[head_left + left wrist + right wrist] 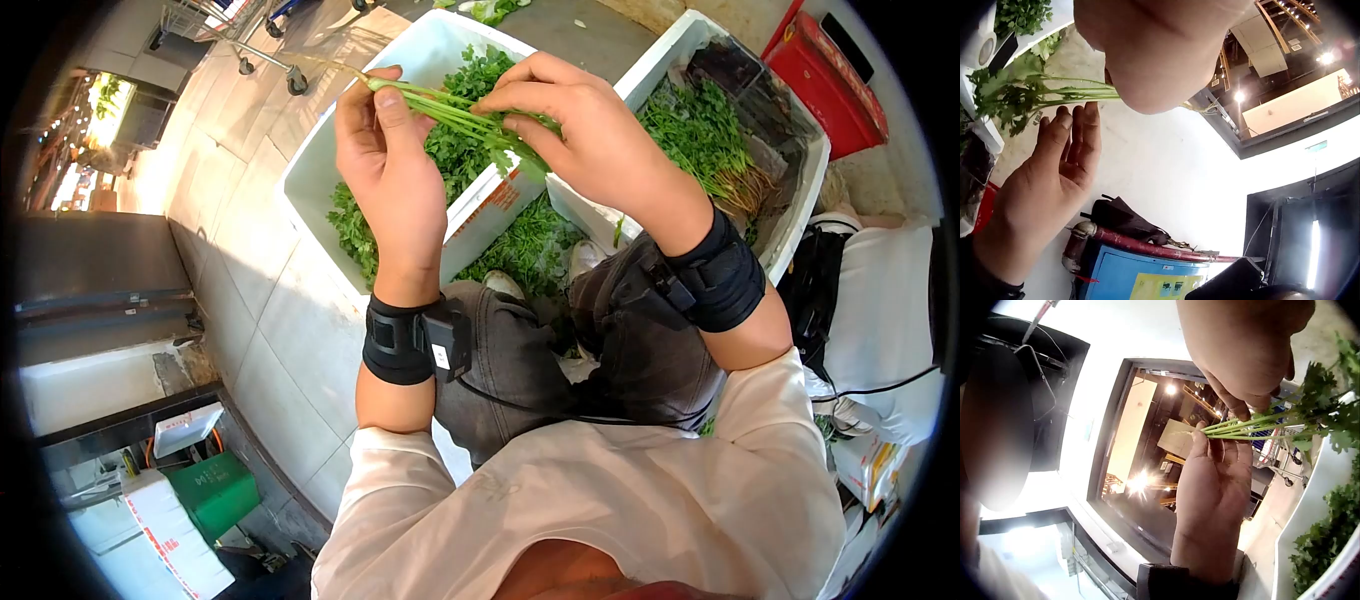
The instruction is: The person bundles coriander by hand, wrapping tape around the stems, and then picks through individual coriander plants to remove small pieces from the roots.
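Green herb stems (452, 110) are held level above a white foam box (312, 185), bridging both raised hands. The left hand (392, 178) stands upright, its thumb pinching the stem ends. The right hand (585, 135) arches over, its fingers curled round the stalks near the leaves.

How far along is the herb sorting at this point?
Roughly midway, I'd judge. Done: the left box is heaped with leafy greens. In hand: the left hand grips one bunch by its stalk ends while the right hand pinches the stalks. Left: the right box holds rooted greens.
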Tool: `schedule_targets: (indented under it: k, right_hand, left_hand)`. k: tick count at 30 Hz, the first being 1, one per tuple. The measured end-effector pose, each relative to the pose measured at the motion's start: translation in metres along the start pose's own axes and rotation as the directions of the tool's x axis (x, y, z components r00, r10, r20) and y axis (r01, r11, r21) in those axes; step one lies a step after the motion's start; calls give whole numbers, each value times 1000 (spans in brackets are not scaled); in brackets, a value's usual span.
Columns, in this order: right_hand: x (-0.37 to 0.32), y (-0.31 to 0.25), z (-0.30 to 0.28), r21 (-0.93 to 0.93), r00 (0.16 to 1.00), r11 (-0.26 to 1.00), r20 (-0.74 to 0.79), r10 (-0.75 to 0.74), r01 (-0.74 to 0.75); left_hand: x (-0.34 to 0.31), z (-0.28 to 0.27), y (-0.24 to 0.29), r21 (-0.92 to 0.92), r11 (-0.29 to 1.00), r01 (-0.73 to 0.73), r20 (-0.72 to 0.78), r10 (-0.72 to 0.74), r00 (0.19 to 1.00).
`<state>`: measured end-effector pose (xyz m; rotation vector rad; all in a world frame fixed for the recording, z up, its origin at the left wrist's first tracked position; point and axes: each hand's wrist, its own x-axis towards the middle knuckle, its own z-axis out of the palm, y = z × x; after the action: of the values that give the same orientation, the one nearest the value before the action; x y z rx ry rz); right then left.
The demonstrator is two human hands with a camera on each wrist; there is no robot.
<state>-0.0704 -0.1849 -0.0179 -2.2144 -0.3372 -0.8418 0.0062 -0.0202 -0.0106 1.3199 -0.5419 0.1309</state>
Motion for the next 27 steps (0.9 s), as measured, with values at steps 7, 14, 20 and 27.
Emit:
schedule_targets:
  k: [7, 14, 20, 27]
  right_hand:
    - [-2, -1, -5, -60, 996, 996, 53, 72, -69]
    - [0, -2, -6, 0, 998, 998, 0, 63, -63]
    - [-1, 4, -3, 60, 985, 983, 7, 172, -173]
    - [3, 7, -10, 215, 864, 862, 335, 377, -459]
  left_hand:
    - [0, 2, 0, -54, 998, 12, 80, -7, 997]
    - [1, 2, -3, -127, 991, 31, 108, -17, 994]
    - [-1, 4, -3, -31, 999, -40, 86, 43, 995]
    - [1, 2, -3, 176, 984, -5, 98, -12, 995]
